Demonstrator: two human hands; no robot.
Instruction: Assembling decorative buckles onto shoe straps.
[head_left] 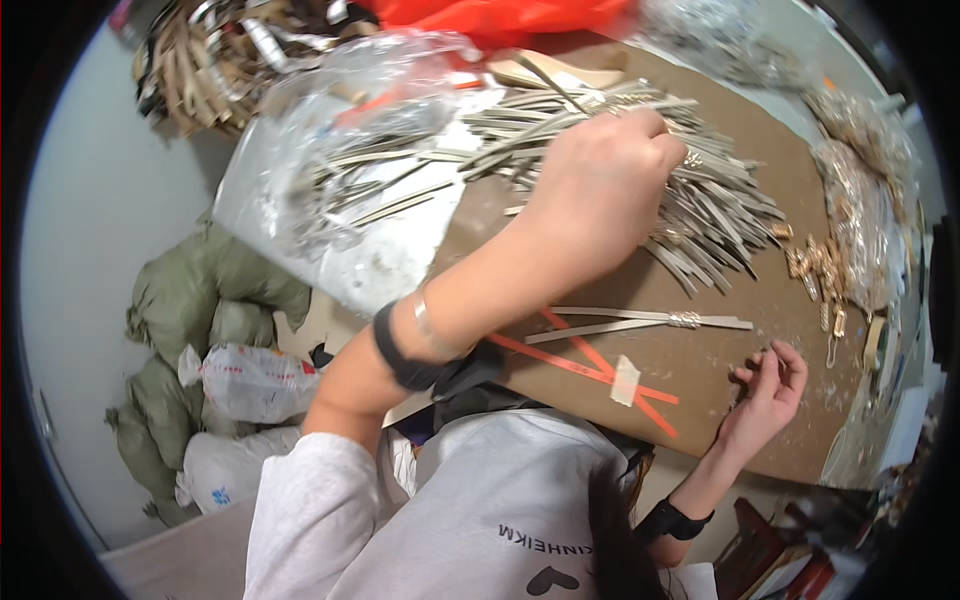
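left hand in the strip pile

we see the pile of flat metal strips (690, 200) lying on the brown table (720, 420), long axes fanned toward the lower right. our left hand (605, 175) reaches across onto the pile, fingers curled down among the strips; what it grips, we cannot tell. our right hand (770, 385) rests well apart near the table's near edge, fingers pinched on something small. one joined strip (640, 322) lies between them, beside orange tape (590, 365). a clear plastic bag (340, 190) lies left.
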